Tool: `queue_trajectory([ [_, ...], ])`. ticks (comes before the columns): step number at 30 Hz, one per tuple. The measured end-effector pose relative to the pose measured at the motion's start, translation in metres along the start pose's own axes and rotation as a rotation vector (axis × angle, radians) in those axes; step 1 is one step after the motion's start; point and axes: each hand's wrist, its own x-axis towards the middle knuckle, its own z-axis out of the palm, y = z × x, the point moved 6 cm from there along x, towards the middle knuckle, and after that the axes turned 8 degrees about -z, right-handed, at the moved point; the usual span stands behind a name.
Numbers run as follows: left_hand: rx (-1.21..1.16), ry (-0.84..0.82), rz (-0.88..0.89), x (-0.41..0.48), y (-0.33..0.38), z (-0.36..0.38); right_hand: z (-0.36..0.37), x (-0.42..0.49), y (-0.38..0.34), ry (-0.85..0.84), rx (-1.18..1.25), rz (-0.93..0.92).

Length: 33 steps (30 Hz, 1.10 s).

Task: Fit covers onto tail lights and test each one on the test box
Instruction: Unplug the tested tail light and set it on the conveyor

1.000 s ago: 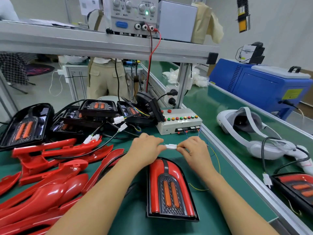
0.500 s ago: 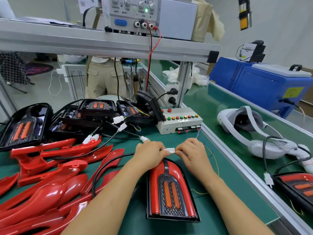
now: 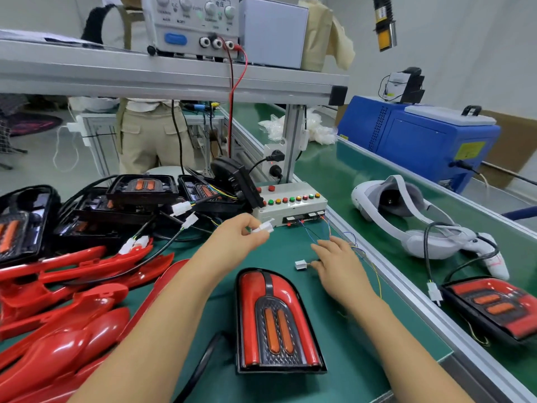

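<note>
Left hand (image 3: 235, 237) pinches a white connector (image 3: 265, 228) in its fingers, near the test box (image 3: 293, 206); right hand (image 3: 340, 267) lies with fingers relaxed beside a second connector (image 3: 300, 264) on the green surface (image 3: 290, 248); the covered tail light (image 3: 276, 321) lies flat between the forearms.

The scene was bright and evenly lit from overhead, with only soft shadows on the green bench (image 3: 284, 248). White glare streaked the glossy red covers (image 3: 58, 350). Wide-angle distortion bowed the shelf (image 3: 174, 80) and the frame edges. The power supply (image 3: 194, 24) looked slightly blurred.
</note>
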Motion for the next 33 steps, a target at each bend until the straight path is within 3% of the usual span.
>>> queue_trajectory([
  [2, -0.063, 0.030, 0.048, -0.006, 0.005, -0.006, -0.019, -0.019, -0.008, 0.200, 0.099, 0.000],
  [4, -0.064, -0.002, 0.140, -0.013, 0.015, -0.008, -0.036, -0.036, -0.017, 0.290, 0.394, 0.077],
  [7, 0.146, -0.113, 0.313, -0.025, 0.030, 0.007, -0.042, -0.047, -0.041, 0.122, 1.226, 0.282],
  [9, 0.297, -0.164, 0.398, -0.036, 0.031, 0.026, -0.048, -0.049, -0.053, 0.094, 1.460, 0.287],
  [12, 0.226, -0.218, 0.325, -0.049, 0.022, 0.040, -0.060, -0.051, -0.068, 0.028, 1.370, 0.161],
  [14, 0.226, -0.210, 0.266, -0.053, 0.013, 0.035, -0.059, -0.052, -0.068, 0.014, 1.341, 0.169],
  [19, 0.641, 0.284, 0.082, -0.094, -0.027, -0.058, -0.043, -0.071, -0.040, 0.037, 1.399, 0.456],
  [22, 0.572, 0.254, -0.326, -0.138, -0.075, -0.101, -0.032, -0.083, -0.033, 0.017, 1.413, 0.543],
  [26, 0.535, 0.200, -0.454, -0.171, -0.107, -0.072, -0.015, -0.093, -0.036, -0.077, 1.327, 0.587],
  [28, 0.391, 0.136, -0.441, -0.179, -0.111, -0.052, -0.009, -0.097, -0.041, -0.133, 1.273, 0.581],
  [31, -0.189, -0.136, -0.422, -0.179, -0.093, -0.033, -0.005, -0.099, -0.049, -0.209, 1.160, 0.523],
  [32, -0.392, -0.063, -0.461, -0.175, -0.093, -0.031, -0.005, -0.099, -0.051, -0.219, 1.093, 0.488],
  [33, -0.522, -0.162, -0.480, -0.175, -0.092, -0.020, -0.006, -0.099, -0.052, -0.216, 1.013, 0.450],
])
